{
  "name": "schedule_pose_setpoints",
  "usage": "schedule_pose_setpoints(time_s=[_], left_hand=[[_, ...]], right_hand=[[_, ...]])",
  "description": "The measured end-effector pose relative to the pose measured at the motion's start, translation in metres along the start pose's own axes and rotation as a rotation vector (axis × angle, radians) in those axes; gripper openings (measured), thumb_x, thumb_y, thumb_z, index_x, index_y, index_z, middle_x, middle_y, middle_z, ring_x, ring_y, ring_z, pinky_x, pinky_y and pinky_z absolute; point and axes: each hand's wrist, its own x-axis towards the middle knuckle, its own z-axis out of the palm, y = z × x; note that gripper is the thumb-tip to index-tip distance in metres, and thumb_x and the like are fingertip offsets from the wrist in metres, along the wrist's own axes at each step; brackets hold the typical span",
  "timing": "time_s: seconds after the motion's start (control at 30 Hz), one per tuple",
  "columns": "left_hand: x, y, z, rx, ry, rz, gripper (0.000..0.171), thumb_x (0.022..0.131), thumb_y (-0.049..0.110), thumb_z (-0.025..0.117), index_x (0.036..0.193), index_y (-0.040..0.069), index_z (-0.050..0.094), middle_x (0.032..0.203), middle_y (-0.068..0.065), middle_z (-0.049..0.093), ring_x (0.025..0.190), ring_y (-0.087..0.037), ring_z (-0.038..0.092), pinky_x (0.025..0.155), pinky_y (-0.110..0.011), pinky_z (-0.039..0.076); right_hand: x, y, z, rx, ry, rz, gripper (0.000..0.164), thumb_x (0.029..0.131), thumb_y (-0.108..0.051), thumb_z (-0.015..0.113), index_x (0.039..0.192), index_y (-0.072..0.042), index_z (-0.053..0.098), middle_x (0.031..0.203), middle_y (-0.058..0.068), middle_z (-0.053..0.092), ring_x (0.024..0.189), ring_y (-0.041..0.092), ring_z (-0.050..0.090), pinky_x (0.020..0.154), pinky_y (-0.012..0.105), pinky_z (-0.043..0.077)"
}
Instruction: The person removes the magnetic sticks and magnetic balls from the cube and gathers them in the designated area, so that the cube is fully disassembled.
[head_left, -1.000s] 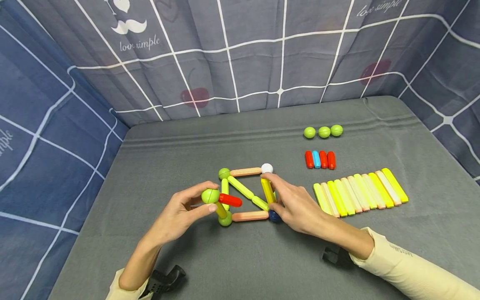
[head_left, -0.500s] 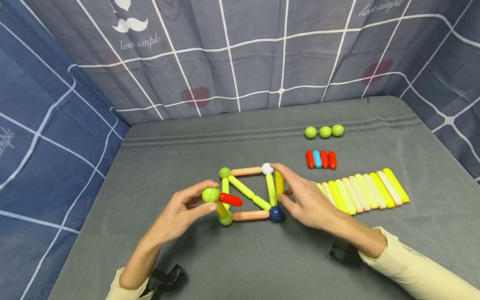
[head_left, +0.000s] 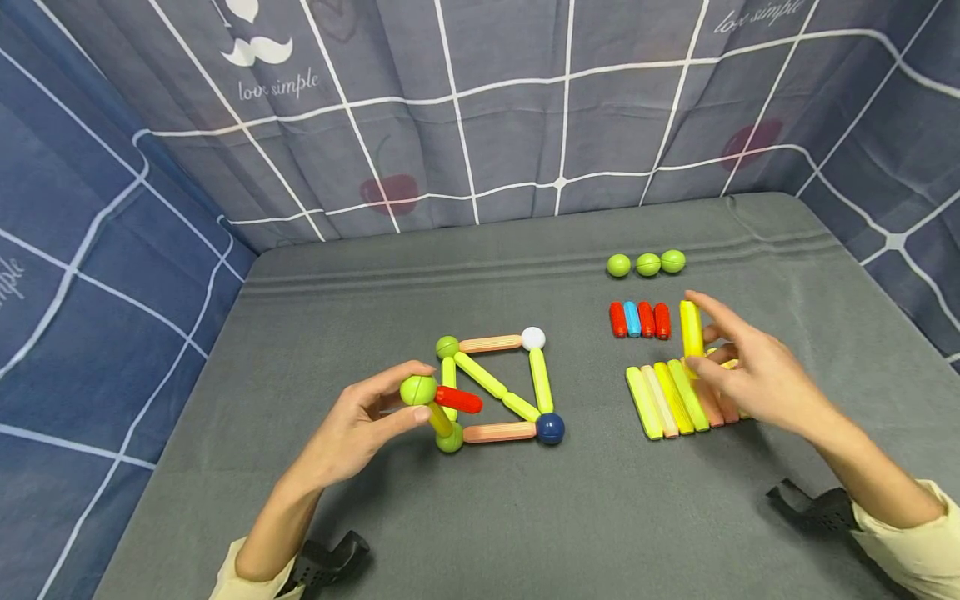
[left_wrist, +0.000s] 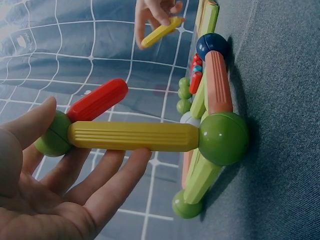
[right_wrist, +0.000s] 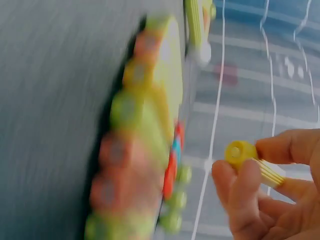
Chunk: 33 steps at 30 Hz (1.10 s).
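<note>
The left hand (head_left: pixel 356 429) holds a green ball (head_left: pixel 417 390) between thumb and fingers. This ball is on top of a yellow post (head_left: pixel 441 422), which stands at the corner of a stick frame (head_left: pixel 499 432); a red stick (head_left: pixel 460 400) goes out from the ball's side. The right hand (head_left: pixel 765 379) pinches a loose yellow stick (head_left: pixel 691 327), lifted above the row of sticks (head_left: pixel 660 400).

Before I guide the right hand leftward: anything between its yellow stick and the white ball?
In the head view, the short red and blue sticks lie on the table between the yellow stick and white ball; held raised, the yellow one likely clears them.
</note>
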Motion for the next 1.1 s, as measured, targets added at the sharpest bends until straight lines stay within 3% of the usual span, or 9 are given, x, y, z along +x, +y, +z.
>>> schedule_pose_setpoints(time_s=[0.2, 0.37, 0.47, 0.73, 0.87, 1.1], left_hand=[[-0.001, 0.0, -0.001, -0.014, 0.005, -0.014, 0.039, 0.093, 0.002, 0.067, 0.13, 0.01, 0.059, 0.116, -0.009, 0.063, 0.095, -0.025, 0.067, 0.079, -0.032, 0.056], [-0.001, 0.0, -0.001, -0.031, 0.004, -0.023, 0.039, 0.093, 0.002, 0.067, 0.13, 0.01, 0.059, 0.114, -0.009, 0.063, 0.093, -0.027, 0.067, 0.079, -0.032, 0.057], [-0.001, 0.0, 0.0, -0.036, 0.003, -0.023, 0.039, 0.093, 0.002, 0.067, 0.13, 0.01, 0.059, 0.112, -0.009, 0.063, 0.092, -0.028, 0.067, 0.078, -0.032, 0.056], [0.0, 0.0, 0.001, -0.036, 0.008, -0.006, 0.039, 0.093, 0.0, 0.067, 0.13, 0.009, 0.059, 0.111, -0.009, 0.064, 0.092, -0.028, 0.068, 0.077, -0.032, 0.057], [0.0, -0.001, 0.001, -0.033, 0.011, -0.003, 0.039, 0.093, 0.0, 0.067, 0.13, 0.009, 0.059, 0.112, -0.009, 0.064, 0.092, -0.028, 0.068, 0.077, -0.032, 0.057], [0.0, -0.001, 0.001, -0.042, 0.012, -0.004, 0.038, 0.093, 0.0, 0.066, 0.13, 0.009, 0.059, 0.11, -0.01, 0.064, 0.092, -0.028, 0.067, 0.077, -0.032, 0.056]], right_hand=[[-0.005, 0.044, -0.038, -0.173, -0.037, 0.119, 0.079, 0.087, -0.004, 0.069, 0.153, -0.001, 0.028, 0.098, 0.017, 0.06, 0.071, 0.01, 0.054, 0.049, 0.027, 0.041], [-0.006, 0.079, -0.056, -0.3, -0.094, 0.196, 0.08, 0.087, -0.001, 0.064, 0.154, 0.004, 0.019, 0.083, 0.013, 0.055, 0.063, 0.018, 0.048, 0.047, 0.029, 0.038], [-0.006, 0.093, -0.064, -0.32, -0.148, 0.246, 0.081, 0.086, 0.002, 0.061, 0.153, 0.008, 0.015, 0.078, 0.01, 0.052, 0.059, 0.02, 0.045, 0.047, 0.033, 0.038], [-0.007, 0.108, -0.07, -0.241, -0.384, 0.393, 0.078, 0.088, -0.001, 0.054, 0.149, 0.015, 0.008, 0.085, 0.012, 0.052, 0.054, 0.02, 0.046, 0.045, 0.032, 0.041], [-0.008, 0.113, -0.068, -0.231, -0.403, 0.382, 0.069, 0.091, -0.002, 0.051, 0.146, 0.018, 0.016, 0.085, 0.011, 0.054, 0.049, 0.02, 0.048, 0.043, 0.031, 0.043], [-0.007, 0.115, -0.068, -0.282, -0.406, 0.385, 0.055, 0.098, -0.013, 0.05, 0.137, 0.021, 0.03, 0.082, 0.011, 0.055, 0.058, 0.022, 0.051, 0.047, 0.033, 0.046]])
